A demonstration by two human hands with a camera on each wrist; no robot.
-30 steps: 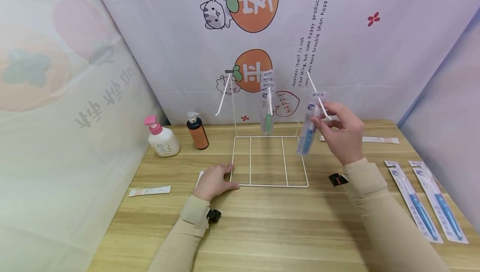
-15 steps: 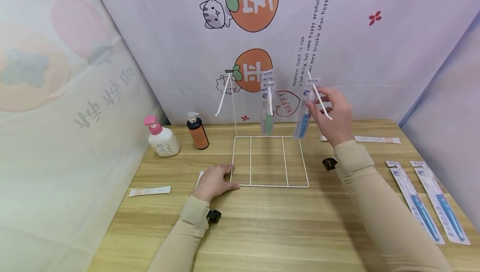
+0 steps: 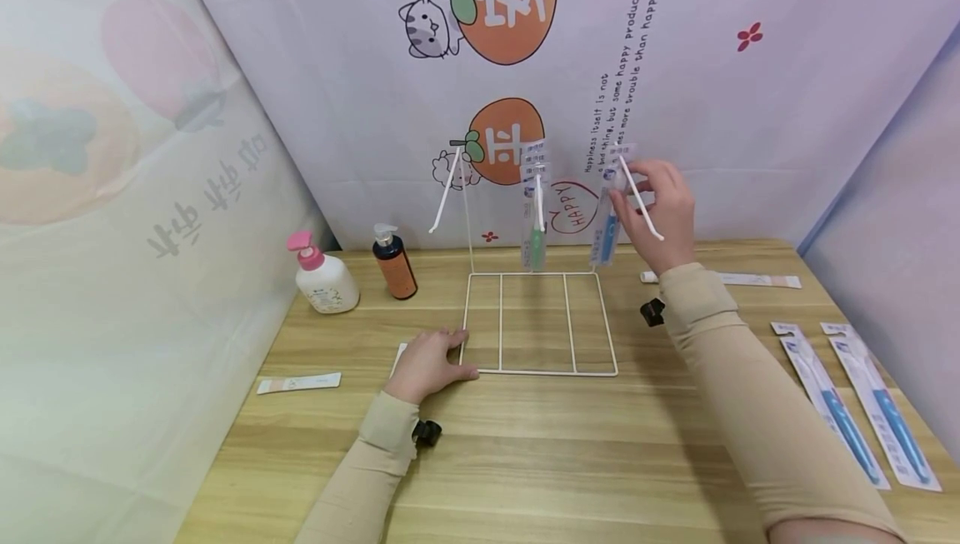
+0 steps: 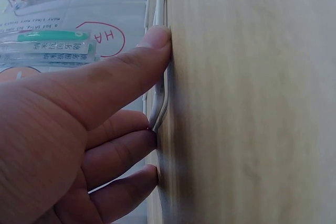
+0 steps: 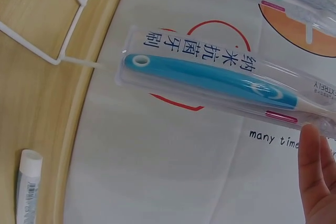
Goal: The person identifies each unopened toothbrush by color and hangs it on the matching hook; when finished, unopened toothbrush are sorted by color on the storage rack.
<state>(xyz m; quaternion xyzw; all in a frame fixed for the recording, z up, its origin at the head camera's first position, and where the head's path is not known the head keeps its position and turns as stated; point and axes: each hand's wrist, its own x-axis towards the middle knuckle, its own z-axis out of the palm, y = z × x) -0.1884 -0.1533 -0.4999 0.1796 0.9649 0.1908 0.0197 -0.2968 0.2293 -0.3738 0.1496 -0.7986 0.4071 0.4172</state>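
A white wire display rack (image 3: 551,372) with three prongs stands on the wooden table. My left hand (image 3: 427,365) holds the front left corner of its base; in the left wrist view the thumb (image 4: 156,38) lies on the wire, other fingertips just below. My right hand (image 3: 663,215) pinches a packaged blue toothbrush (image 3: 609,232) by its upper part. The pack hangs upright far back along the right prong (image 3: 641,204), its top overlapping the prong's rear end. In the right wrist view the blue handle (image 5: 210,80) shows through clear plastic. Several packaged green toothbrushes (image 3: 536,248) hang on the middle prong.
Two packaged blue toothbrushes (image 3: 840,415) lie at the right. Behind my right forearm lies a white tube (image 3: 757,280). A pink-topped pump bottle (image 3: 327,281) and a dark pump bottle (image 3: 395,265) stand back left, with a slim white tube (image 3: 298,383) nearer. Printed cloth walls enclose the table.
My right hand has moved the blue toothbrush pack back and slightly left, from the right prong's front tip toward its rear. The left hand has stayed on the rack's corner.
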